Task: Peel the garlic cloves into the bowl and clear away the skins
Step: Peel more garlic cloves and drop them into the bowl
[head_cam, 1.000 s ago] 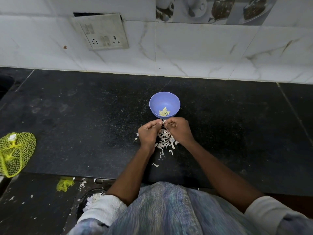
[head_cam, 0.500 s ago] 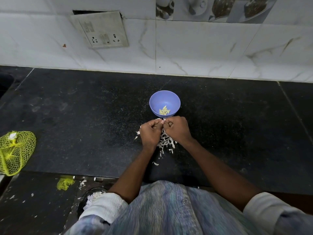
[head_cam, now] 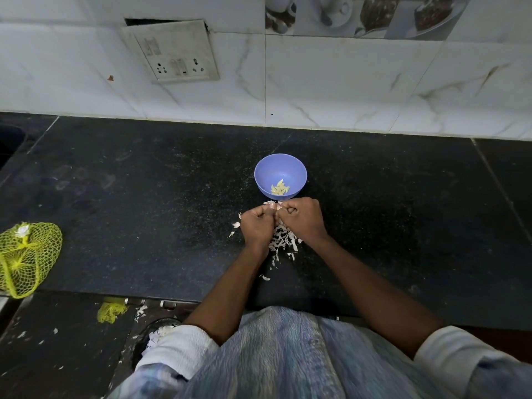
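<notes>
A small blue bowl (head_cam: 280,168) stands on the black counter and holds several peeled garlic cloves (head_cam: 279,189). Just in front of it my left hand (head_cam: 257,225) and my right hand (head_cam: 305,218) meet, fingers curled, and together pinch a small garlic clove (head_cam: 278,207) between their fingertips; most of the clove is hidden. A heap of white garlic skins (head_cam: 283,240) lies on the counter under and between my hands, with a few stray flakes to the left and toward the front edge.
A yellow net bag (head_cam: 26,256) lies at the counter's left edge. Below the front edge are a yellow net scrap (head_cam: 110,311), scattered skins and a dark bin (head_cam: 157,331) partly hidden by my sleeve. A switch plate (head_cam: 172,51) hangs on the tiled wall.
My hands have closed together a little and shifted slightly toward the bowl, still working the clove. The bowl and the skins have not moved.
</notes>
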